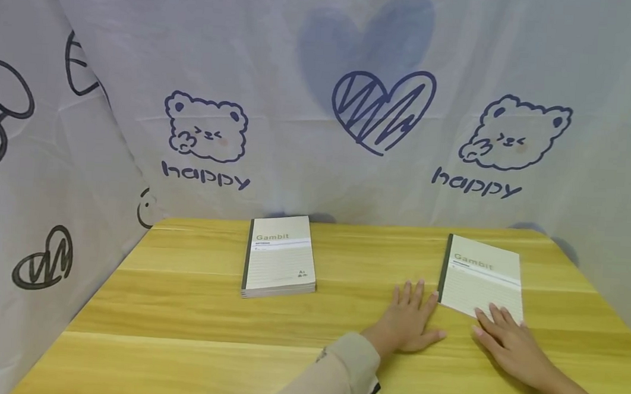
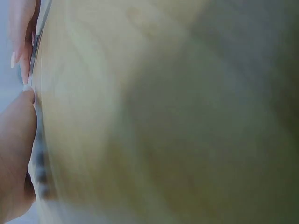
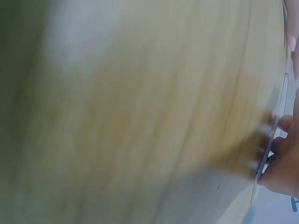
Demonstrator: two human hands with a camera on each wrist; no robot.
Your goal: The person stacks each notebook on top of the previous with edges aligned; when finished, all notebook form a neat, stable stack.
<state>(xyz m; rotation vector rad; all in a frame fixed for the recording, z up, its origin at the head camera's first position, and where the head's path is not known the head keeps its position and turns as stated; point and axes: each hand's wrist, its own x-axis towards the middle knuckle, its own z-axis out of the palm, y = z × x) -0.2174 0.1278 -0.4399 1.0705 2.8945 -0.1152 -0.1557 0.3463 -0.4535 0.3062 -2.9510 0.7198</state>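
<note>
A thin notebook (image 1: 482,277) with a dark spine and "Gambit" on its pale cover lies flat on the right part of the table. My right hand (image 1: 516,344) rests its fingertips on the notebook's near right edge, fingers fairly straight. On the table by the notebook's near left corner lies my left hand (image 1: 408,321), fingers spread, the index fingertip at the dark spine. In the left wrist view, the left hand (image 2: 16,154) shows at the left edge. The right wrist view has the right hand (image 3: 284,161) on the thin notebook, seen edge-on.
A neat stack of several matching notebooks (image 1: 283,255) stands left of centre near the back of the wooden table (image 1: 181,309). Behind the table hangs a white cloth (image 1: 296,160) printed with bears and hearts. A dark item peeks out below the left sleeve (image 1: 338,371).
</note>
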